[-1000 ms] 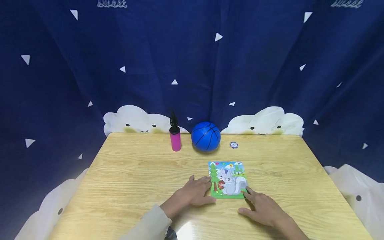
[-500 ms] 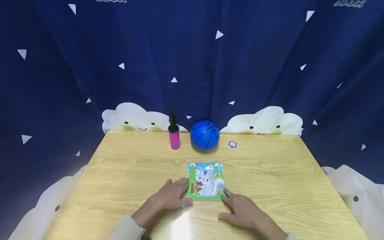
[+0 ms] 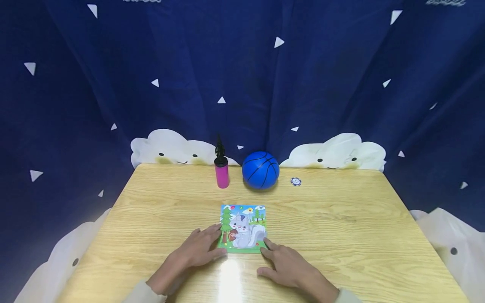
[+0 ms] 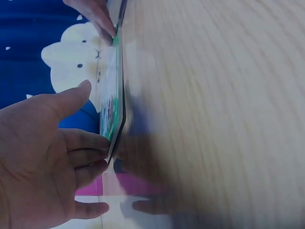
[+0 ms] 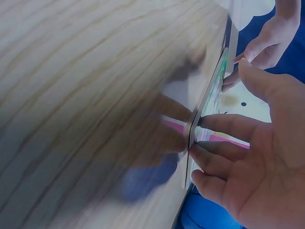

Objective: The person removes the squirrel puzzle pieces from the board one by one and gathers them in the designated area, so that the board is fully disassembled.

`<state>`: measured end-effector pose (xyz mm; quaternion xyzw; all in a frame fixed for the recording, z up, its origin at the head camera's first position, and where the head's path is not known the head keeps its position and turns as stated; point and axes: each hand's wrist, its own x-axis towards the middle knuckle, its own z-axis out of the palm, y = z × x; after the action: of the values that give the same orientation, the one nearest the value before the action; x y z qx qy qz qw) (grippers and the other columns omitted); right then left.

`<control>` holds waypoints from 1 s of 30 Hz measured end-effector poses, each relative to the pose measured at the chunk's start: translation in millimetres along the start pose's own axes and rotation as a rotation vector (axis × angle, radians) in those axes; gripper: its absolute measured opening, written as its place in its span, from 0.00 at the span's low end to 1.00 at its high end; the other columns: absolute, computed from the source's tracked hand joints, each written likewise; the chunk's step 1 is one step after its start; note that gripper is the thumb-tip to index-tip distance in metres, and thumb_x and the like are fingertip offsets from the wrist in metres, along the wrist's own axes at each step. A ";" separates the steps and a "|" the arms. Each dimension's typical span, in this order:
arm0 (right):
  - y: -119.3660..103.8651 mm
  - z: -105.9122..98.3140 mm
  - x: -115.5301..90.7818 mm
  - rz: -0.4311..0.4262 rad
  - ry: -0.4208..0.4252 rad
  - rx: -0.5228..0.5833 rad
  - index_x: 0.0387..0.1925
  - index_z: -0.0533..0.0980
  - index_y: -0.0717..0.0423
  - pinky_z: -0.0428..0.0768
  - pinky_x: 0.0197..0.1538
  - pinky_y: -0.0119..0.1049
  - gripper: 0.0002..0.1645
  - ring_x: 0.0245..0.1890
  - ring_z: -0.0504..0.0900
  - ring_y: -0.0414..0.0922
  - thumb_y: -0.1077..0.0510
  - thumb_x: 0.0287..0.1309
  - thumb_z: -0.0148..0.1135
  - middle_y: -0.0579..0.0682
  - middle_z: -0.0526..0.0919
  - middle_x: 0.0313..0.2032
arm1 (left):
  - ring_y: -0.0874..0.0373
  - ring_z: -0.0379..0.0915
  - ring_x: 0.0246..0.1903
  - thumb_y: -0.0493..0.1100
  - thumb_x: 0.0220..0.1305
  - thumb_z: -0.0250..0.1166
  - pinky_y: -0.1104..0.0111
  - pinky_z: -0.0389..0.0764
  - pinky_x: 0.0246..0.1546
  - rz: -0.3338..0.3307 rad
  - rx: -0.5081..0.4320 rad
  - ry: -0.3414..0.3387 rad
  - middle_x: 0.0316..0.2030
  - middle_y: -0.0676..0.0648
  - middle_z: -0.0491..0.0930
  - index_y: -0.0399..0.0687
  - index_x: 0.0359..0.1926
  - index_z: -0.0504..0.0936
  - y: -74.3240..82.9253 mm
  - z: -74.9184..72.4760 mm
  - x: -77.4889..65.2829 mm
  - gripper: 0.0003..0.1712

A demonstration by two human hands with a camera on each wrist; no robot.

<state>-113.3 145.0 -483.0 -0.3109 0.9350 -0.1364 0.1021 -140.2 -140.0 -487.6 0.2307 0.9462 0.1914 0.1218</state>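
A flat, square squirrel picture board (image 3: 243,229) lies on the wooden table between my two hands. My left hand (image 3: 198,248) touches its left edge with extended fingertips, the thumb near the front left corner. At the lower right edge, my right hand (image 3: 286,263) rests its fingertips on the board, thumb held apart. In the left wrist view the fingertips of the left hand (image 4: 52,148) meet the board's thin side (image 4: 119,95). The right wrist view shows the fingers of the right hand (image 5: 248,152) slightly bent against the board (image 5: 209,100).
Toward the back of the table (image 3: 341,219) stand a pink hand pump (image 3: 222,174) with a black top and a blue ball (image 3: 260,170) with basketball lines. A small blue-and-white chip (image 3: 296,181) lies right of the ball. A dark blue curtain (image 3: 242,75) hangs behind.
Both hands have moved left together with the squirrel picture board sliding between them, from right of the ball to in front of the pump and ball.
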 end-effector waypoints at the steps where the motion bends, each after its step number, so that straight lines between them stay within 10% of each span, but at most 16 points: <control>1: -0.9 0.2 0.8 0.003 -0.003 -0.001 0.58 0.74 0.59 0.77 0.55 0.50 0.40 0.56 0.77 0.59 0.32 0.59 0.51 0.64 0.70 0.63 | 0.44 0.58 0.69 0.63 0.63 0.55 0.38 0.58 0.64 0.000 -0.003 0.004 0.69 0.39 0.62 0.36 0.64 0.68 -0.8 -0.1 -0.9 0.40; 18: -1.4 -18.3 5.9 0.011 -0.044 0.143 0.60 0.72 0.61 0.73 0.60 0.51 0.39 0.61 0.73 0.57 0.34 0.61 0.51 0.62 0.72 0.63 | 0.43 0.55 0.69 0.64 0.62 0.55 0.38 0.58 0.63 0.015 0.013 0.025 0.70 0.40 0.60 0.37 0.66 0.66 -0.8 -4.2 -5.3 0.42; 30: 16.9 -25.6 31.1 0.040 0.107 0.235 0.45 0.80 0.66 0.83 0.42 0.37 0.20 0.38 0.84 0.47 0.57 0.53 0.67 0.57 0.85 0.40 | 0.42 0.49 0.72 0.64 0.60 0.58 0.39 0.56 0.65 0.115 0.038 -0.007 0.73 0.40 0.53 0.44 0.70 0.61 18.1 3.2 27.5 0.44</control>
<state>-154.1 144.0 -467.6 -0.2703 0.9227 -0.2596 0.0905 -155.9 -110.9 -486.8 0.2876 0.9344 0.1794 0.1095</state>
